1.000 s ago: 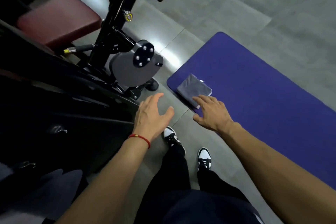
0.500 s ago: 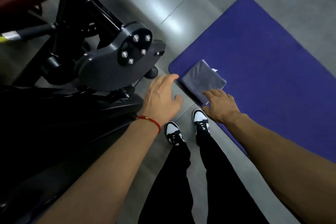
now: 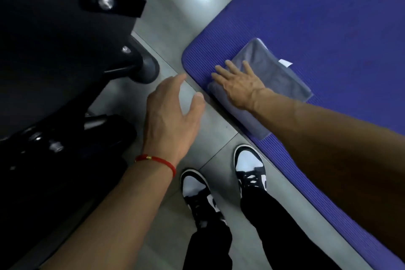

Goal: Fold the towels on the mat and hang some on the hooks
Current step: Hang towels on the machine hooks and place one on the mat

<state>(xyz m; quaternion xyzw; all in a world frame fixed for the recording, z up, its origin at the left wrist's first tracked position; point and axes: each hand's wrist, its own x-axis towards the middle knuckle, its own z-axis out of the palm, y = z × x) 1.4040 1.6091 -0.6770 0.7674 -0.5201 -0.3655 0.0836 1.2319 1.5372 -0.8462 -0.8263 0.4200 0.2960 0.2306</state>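
1. Reaching down with my right hand (image 3: 237, 85), I have the fingers straight and spread, lying over the near-left part of the folded grey towel (image 3: 271, 76); whether the palm actually presses on the cloth I cannot tell.
2. The towel sits on the purple mat (image 3: 328, 17), close to the mat's rounded corner and near its edge, folded into a flat rectangle.
3. A small white tag (image 3: 285, 63) pokes out from the towel's far right side; it is too small and blurred for me to read any writing on it.
4. My left hand (image 3: 173, 116) hangs over the grey tiled floor (image 3: 175, 17), just beside the mat's edge, fingers loosely extended and thumb apart, holding nothing.
5. A red string bracelet (image 3: 156, 161) with a small gold bead circles my left wrist.
6. My black-and-white sneakers (image 3: 249, 167) stand on the floor beside the mat, under black trousers; I can make out no brand mark on them.
7. To my left stands a black exercise machine (image 3: 54, 50), blurred, with silver bolts; no lettering on it is legible.
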